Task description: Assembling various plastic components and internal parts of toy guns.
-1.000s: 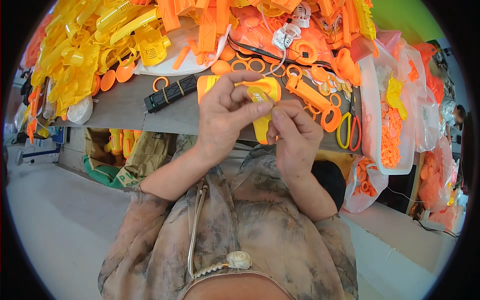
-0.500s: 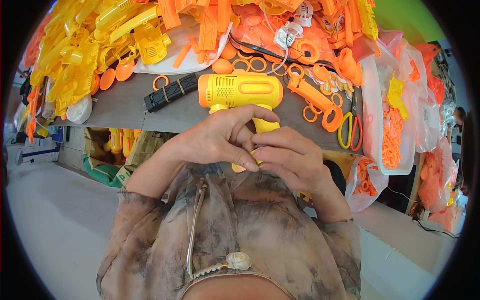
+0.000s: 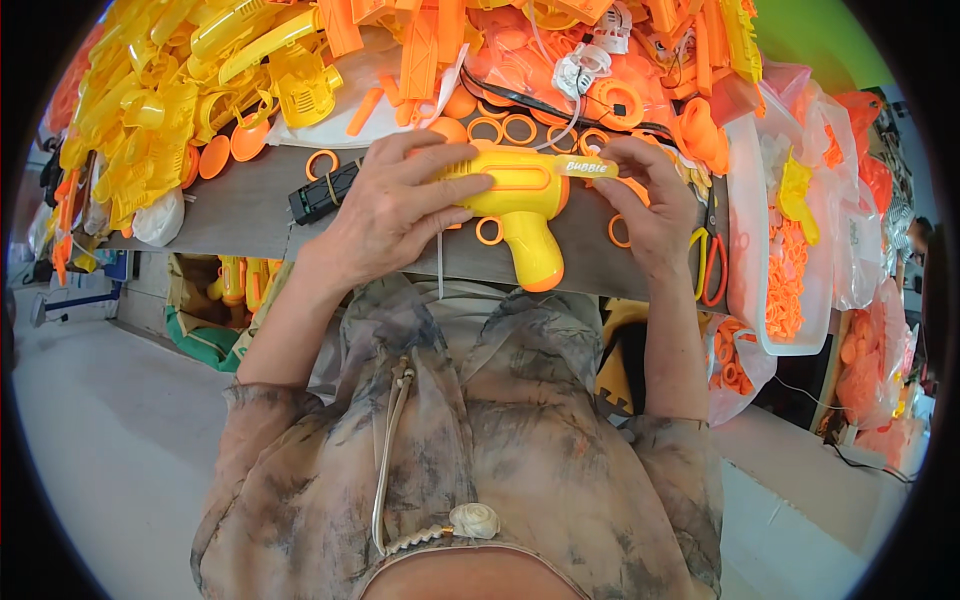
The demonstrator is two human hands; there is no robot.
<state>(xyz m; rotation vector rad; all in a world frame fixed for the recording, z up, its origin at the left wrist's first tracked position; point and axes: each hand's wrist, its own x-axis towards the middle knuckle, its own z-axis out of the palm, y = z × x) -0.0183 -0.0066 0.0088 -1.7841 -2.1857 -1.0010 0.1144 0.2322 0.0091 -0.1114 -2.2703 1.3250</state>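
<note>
A yellow toy gun [image 3: 515, 180] with orange trim lies on its side at the table's near edge, its grip pointing toward me. My left hand [image 3: 400, 200] is wrapped over the gun's left end, fingers on its body, hiding that end. Between thumb and fingers of my right hand [image 3: 650, 195] is a small yellow label strip [image 3: 585, 167] with white lettering. The strip's left end is close to the gun's right end; I cannot tell whether they touch. A thin pale strip [image 3: 440, 265] shows below my left hand.
A black battery-like block [image 3: 318, 198] lies left of my left hand. Scissors [image 3: 710, 255] with yellow and red handles lie at right, beside a white bin [image 3: 745, 230] of small orange rings. Yellow shells [image 3: 150, 110] and orange parts [image 3: 430, 50] are heaped behind.
My hands, close together in front of the gun before, have parted. The left has gone onto the gun's left end; the right has moved right and away from me with the label strip.
</note>
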